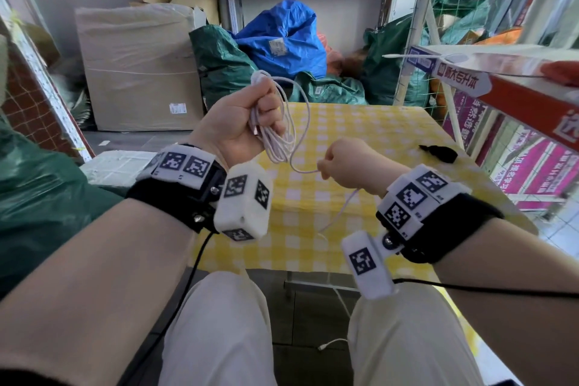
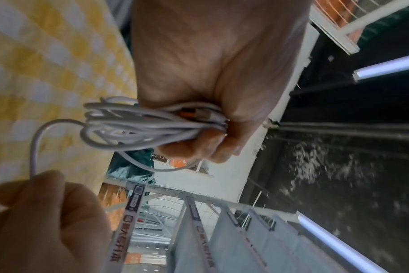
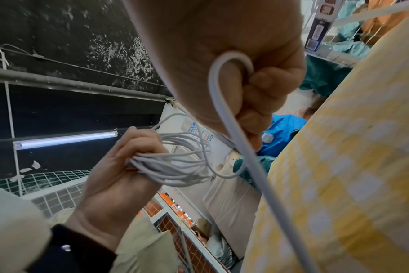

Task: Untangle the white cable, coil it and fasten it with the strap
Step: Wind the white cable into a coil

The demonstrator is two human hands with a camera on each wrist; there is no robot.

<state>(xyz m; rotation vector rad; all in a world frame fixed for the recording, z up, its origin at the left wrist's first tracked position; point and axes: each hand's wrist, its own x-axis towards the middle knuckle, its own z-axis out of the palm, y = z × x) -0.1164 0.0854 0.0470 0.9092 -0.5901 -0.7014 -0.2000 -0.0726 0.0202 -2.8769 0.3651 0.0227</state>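
Left hand (image 1: 241, 122) grips the coiled white cable (image 1: 279, 135) above the table (image 1: 391, 135); right hand (image 1: 347, 163) pinches the loose run, whose tail drops behind the wrist. The black strap (image 1: 438, 152) lies near the table's right edge, its shape unclear.

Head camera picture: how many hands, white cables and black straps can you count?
Hands: 2, the left hand and the right hand
White cable: 1, partly coiled in the left hand, loose end pinched by the right
Black strap: 1, lying on the yellow checked table
Total: 4
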